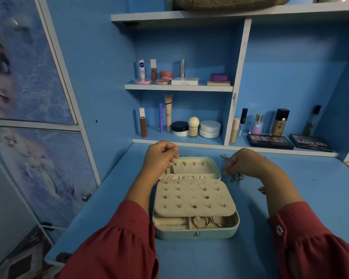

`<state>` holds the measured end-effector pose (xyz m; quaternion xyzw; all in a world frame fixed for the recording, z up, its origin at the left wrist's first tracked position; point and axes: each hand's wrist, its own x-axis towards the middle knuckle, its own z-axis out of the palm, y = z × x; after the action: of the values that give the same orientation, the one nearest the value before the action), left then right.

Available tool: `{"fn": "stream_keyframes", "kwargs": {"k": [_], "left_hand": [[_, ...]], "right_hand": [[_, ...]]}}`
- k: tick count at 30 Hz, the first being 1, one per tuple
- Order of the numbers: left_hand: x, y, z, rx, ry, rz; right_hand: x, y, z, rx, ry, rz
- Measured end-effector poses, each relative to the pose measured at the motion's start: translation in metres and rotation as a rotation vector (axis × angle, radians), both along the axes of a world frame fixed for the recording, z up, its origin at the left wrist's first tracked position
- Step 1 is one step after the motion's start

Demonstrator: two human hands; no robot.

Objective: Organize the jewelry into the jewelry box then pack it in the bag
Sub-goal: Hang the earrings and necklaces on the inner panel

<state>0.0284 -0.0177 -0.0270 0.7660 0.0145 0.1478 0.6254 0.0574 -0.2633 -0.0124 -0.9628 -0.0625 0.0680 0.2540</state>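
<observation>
box (195, 234) open on desk (290, 198) | our left hand (159, 156) pinching chain (170, 169) over box lid | our right hand (240, 164) fingers curled on chain pile (237, 178) right of box

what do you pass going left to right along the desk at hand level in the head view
left hand pinching a chain → open jewelry box → right hand → loose jewelry pile on the blue desk

dim, cool, bluish light fills the scene, perhaps from above and behind the camera. soft shadows lie under the shelves (178, 88) and beside the sleeves on the worktop (290, 198). wide-angle bending curves the edges; the cupboard door (18, 77) at left is smeared by blur. fine detail is grainy, without harsh glare.
</observation>
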Motion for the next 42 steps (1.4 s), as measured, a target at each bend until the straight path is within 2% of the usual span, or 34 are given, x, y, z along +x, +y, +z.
{"fn": "stream_keyframes", "kwargs": {"k": [6, 18, 28, 30, 37, 42], "left_hand": [[0.001, -0.001, -0.001, 0.018, 0.006, -0.004], [0.000, -0.001, 0.000, 0.015, -0.002, -0.022], [-0.001, -0.001, 0.001, 0.011, 0.000, -0.019], [-0.001, 0.000, 0.001, 0.011, -0.001, -0.023], [-0.003, -0.001, 0.003, 0.010, -0.008, -0.040], [-0.007, -0.001, 0.006, -0.045, -0.056, -0.141]], "right_hand": [[-0.002, 0.001, 0.004, -0.141, 0.024, 0.050], [0.001, 0.000, 0.002, -0.205, -0.041, 0.039], [-0.003, 0.009, -0.001, -0.266, -0.004, 0.049], [-0.002, 0.008, 0.000, -0.180, -0.018, 0.036], [-0.004, 0.015, 0.004, 0.385, -0.248, 0.015], [-0.011, 0.033, 0.010, 0.752, -0.246, 0.082]]}}
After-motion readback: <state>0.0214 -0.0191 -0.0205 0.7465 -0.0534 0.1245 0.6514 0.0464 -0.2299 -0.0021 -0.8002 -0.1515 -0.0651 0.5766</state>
